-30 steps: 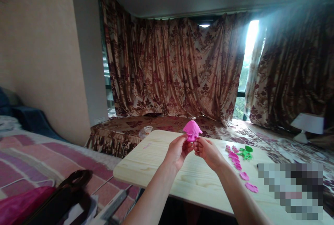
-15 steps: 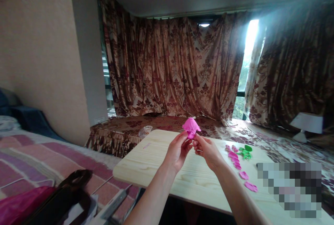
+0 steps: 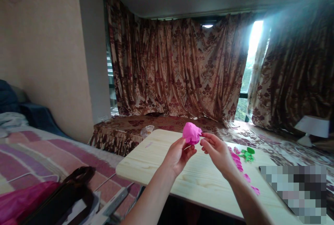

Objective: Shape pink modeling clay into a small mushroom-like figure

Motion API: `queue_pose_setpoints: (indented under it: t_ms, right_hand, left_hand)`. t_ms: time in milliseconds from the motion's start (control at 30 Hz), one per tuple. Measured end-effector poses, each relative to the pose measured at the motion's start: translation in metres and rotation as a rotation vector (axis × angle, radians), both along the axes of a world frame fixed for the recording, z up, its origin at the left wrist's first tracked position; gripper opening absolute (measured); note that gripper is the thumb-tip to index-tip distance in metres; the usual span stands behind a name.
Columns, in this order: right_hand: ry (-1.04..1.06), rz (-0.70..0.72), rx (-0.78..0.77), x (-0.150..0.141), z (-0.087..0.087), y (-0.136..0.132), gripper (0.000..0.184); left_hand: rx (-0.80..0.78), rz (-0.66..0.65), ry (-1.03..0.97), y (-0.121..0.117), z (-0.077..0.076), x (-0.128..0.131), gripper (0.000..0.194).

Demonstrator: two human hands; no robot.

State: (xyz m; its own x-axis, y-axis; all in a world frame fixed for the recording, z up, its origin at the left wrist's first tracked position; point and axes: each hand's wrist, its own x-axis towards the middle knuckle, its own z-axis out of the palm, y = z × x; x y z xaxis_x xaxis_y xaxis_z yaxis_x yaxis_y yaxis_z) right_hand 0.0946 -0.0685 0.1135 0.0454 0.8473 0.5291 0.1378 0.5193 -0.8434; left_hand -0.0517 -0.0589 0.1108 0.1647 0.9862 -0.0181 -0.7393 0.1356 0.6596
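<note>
A rounded pink clay flower (image 3: 192, 133) with folded petal edges is held up over the far part of the table. My left hand (image 3: 179, 155) pinches it from below and the left between thumb and fingers. At its right edge is my right hand (image 3: 215, 150), its index fingertip at the petal rim and its thumb apart from it. Whether that fingertip presses the clay I cannot tell. Flat pink clay petals (image 3: 237, 162) lie in a row on the table by my right forearm, which partly covers them. Green clay leaves (image 3: 247, 154) lie beyond.
The pale wooden table (image 3: 146, 159) has a rounded left corner. A blurred-out flat object (image 3: 297, 190) lies at its right. Behind stand a clear plastic container (image 3: 147, 131) and a white lamp (image 3: 311, 127). A dark bag (image 3: 62, 197) rests on the striped bed at left.
The pink clay flower has been turned, its pointed right edge now gathered and rounder. My right hand has moved right, its fingers opening away from the flower's base. The view has shifted slightly.
</note>
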Motion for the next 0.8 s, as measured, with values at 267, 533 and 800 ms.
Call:
queue_pose_setpoints:
  t_ms: [267, 533, 800]
  right_hand:
    - [-0.307, -0.249, 0.469, -0.005, 0.013, -0.015, 0.037]
    - [-0.677, -0.360, 0.726, -0.018, 0.029, -0.016, 0.027]
    - [-0.648, -0.414, 0.794, -0.016, 0.033, -0.013, 0.019]
  left_hand:
    - [0.033, 0.019, 0.041, 0.013, -0.006, -0.005, 0.002]
    - [0.068, -0.025, 0.000, -0.003, 0.008, -0.007, 0.007]
    - [0.097, -0.050, -0.039, -0.010, 0.016, -0.010, 0.007]
